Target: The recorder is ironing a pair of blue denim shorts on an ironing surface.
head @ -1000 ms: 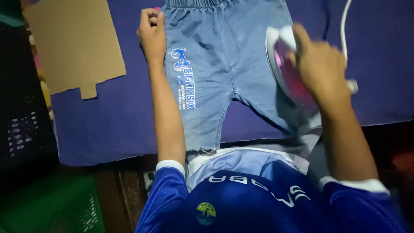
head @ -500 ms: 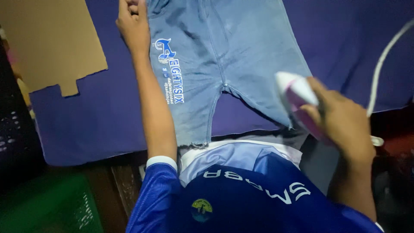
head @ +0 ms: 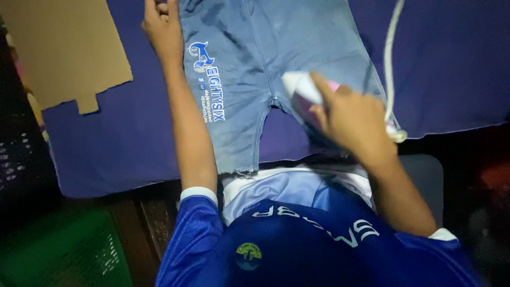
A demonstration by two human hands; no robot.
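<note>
My left hand (head: 162, 26) presses flat on the denim shorts (head: 265, 64) near the surface's far edge; my right hand (head: 353, 119) grips the iron (head: 303, 90).

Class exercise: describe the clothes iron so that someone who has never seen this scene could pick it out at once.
Start at the dark blue cloth covering the work surface, then the denim shorts spread flat on it. On the shorts' right leg, under the right hand, sits the iron. Its white and pink body and trailing white cord set it apart.
</note>
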